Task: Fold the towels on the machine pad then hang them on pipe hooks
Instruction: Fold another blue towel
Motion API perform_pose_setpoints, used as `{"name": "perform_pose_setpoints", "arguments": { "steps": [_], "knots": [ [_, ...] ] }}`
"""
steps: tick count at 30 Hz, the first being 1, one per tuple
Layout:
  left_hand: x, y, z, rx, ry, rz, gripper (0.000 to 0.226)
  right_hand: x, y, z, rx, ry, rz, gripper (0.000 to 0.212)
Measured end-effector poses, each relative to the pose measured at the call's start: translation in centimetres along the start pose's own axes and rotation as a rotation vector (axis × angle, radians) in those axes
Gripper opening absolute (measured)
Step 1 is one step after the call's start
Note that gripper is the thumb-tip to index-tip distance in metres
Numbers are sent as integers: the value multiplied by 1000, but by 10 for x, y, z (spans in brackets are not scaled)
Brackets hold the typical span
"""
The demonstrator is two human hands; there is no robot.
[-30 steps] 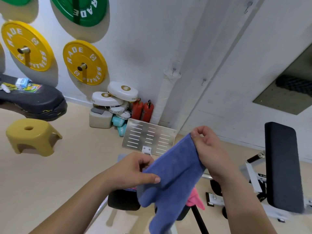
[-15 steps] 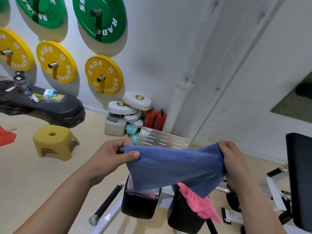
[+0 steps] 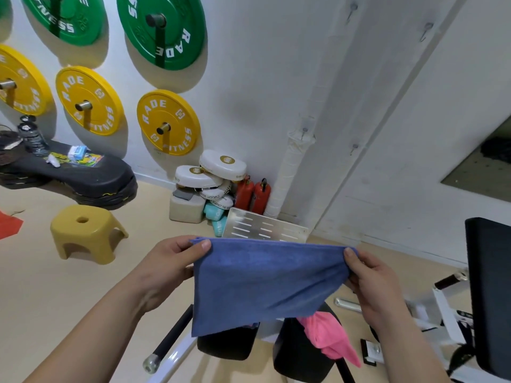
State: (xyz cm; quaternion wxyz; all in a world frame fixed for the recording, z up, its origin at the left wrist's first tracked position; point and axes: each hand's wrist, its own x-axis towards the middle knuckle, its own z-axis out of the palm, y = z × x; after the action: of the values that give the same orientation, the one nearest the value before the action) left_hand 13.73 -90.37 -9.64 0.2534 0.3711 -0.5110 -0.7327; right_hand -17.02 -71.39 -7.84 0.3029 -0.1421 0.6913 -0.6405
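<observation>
you are holding the blue towel (image 3: 262, 283) spread in the air directly above the black machine pad (image 3: 226, 345), its lower edge hanging close over that pad but apparently not resting on it. your left hand (image 3: 171, 261) is pinching one upper corner, thumb lying flat on the near face and the other fingers curling behind the cloth; your right hand (image 3: 370, 280) is gripping the opposite upper corner the same way, with the fabric bunching slightly under its thumb. taking it by both top corners is pulling the top edge taut and letting the rest drop open, which looks like the reason for the hold: you are squaring the cloth so it can go down flat on the machine pad for folding. the bottom edge is hanging slanted, lower on your left hand's side, so it is probably needing a little evening out first. a pink towel (image 3: 329, 338) is lying draped over a second pad (image 3: 298, 355) just beside the machine pad, on your right hand's side, seemingly waiting its turn. the wrapped white pipe (image 3: 287, 172) with its hooks (image 3: 305, 130) is standing against the wall well beyond the machine pad, and nothing is hanging on the hooks in view, so the hanging step is not yet begun.
</observation>
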Motion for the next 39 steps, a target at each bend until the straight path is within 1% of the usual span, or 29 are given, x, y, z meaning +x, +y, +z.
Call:
{"name": "perform_pose_setpoints", "arguments": {
  "steps": [1, 3, 5, 9, 11, 13, 15, 18, 21, 23, 26, 28, 30, 32, 34, 36, 39],
  "knots": [
    [0, -1, 0, -24, -7, -2, 25, -1, 0, 1, 0, -5, 2, 15],
    [0, -1, 1, 0, -1, 22, 26, -1, -1, 1, -6, -1, -2, 15],
    [1, 0, 3, 27, 52, 57, 24, -2, -2, 1, 2, -1, -10, 13],
    [7, 9, -1, -51, 116, 96, 26, -6, -11, 0, 60, -46, -7, 4],
    [10, 12, -2, -8, 212, 124, 17, -6, -13, 0, 74, -74, 19, 5],
    [13, 11, 1, 55, 338, 179, 14, -7, -12, 4, 85, -78, 56, 3],
    [14, 11, 9, 73, 418, 224, 14, -6, -6, 9, 63, -26, 56, 7],
    [14, 10, 21, 221, 471, 254, 11, -8, 0, 19, -59, 66, -32, 7],
    [11, -2, 32, 276, 445, 206, 12, -21, 2, 37, -137, 21, -73, 11],
    [5, -7, 45, 290, 413, 178, 15, -35, 2, 54, -136, -45, -25, 11],
    [-12, -10, 74, 249, 297, 177, 15, -56, 7, 82, -105, -171, 43, 11],
    [-25, -10, 92, 238, 208, 177, 19, -67, 12, 97, -116, -230, 45, 9],
    [-31, -13, 98, 276, 163, 184, 26, -73, 15, 102, -118, -249, 41, 9],
    [-35, -13, 96, 248, 125, 145, 32, -75, 18, 101, -104, -270, 48, 6],
    [-37, -13, 91, 256, 61, 118, 34, -75, 21, 98, -112, -274, 53, 5],
    [-39, -13, 91, 298, 7, 137, 33, -77, 24, 97, -140, -254, 24, 4],
    [-43, -15, 94, 347, 37, 173, 33, -80, 25, 97, -155, -245, -26, 6]
  ]
}}
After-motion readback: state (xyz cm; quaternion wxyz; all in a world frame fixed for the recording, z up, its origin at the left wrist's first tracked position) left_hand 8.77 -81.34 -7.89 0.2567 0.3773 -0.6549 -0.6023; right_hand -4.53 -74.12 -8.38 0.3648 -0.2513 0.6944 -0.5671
